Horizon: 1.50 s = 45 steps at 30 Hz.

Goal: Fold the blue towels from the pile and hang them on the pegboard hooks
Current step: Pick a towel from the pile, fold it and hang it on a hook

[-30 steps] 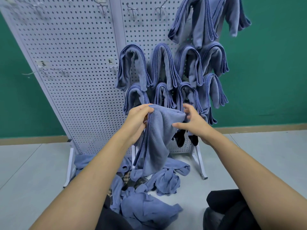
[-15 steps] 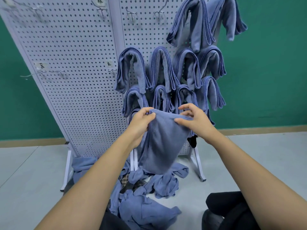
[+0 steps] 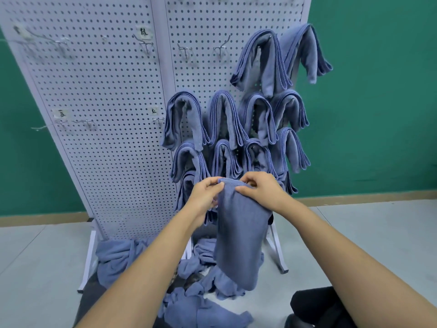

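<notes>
Pinching the towel top with left hand and right hand — I'm seeing many hung towels centre-right, the pile lying unfolded at bottom.

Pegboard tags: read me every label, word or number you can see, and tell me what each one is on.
No text reads clearly. The pegboard has four white tags with dark handwriting:
upper tag by the panel seam: one character, too blurred to read.
mid-height tag by the seam: too small to read.
left-panel tag: blurred.
top-left tag: smeared, unreadable.
The hung towels show no print.
</notes>
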### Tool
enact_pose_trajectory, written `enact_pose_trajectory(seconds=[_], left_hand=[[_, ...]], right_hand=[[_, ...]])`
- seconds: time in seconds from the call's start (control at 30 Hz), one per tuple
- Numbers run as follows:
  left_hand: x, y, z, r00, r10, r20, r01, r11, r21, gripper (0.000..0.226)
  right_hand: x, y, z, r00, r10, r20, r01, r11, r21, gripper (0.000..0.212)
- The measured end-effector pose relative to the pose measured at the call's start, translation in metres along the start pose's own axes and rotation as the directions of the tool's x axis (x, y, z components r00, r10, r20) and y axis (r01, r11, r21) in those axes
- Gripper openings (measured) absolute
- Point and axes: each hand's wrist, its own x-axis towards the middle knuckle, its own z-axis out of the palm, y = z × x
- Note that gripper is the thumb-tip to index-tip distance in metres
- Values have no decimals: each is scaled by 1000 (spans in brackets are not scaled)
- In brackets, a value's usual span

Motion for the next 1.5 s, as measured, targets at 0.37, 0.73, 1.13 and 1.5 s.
enact_pose_trajectory(seconds=[0.37,0.73,1.13,1.5], left_hand=[[-44,-24,5,942,-326,-79,296,919,-262,37],[-51,-1,-24,911,-370,182,398,675,-621,25],[-31,50,-114,963,-270,18,261,909,-324,15],[-33,76,-147,996,-71,-47,69,997,-36,20]], right_hand=[[17,-80,-97,988,-24,-154,38,995,92,13],[8,-53,-145,945,206,-255,-39,843,536,23],[-17,24,-94,856,363,368,-514,523,680,10],[3,15,-93,940,230,253,-341,677,652,17]])
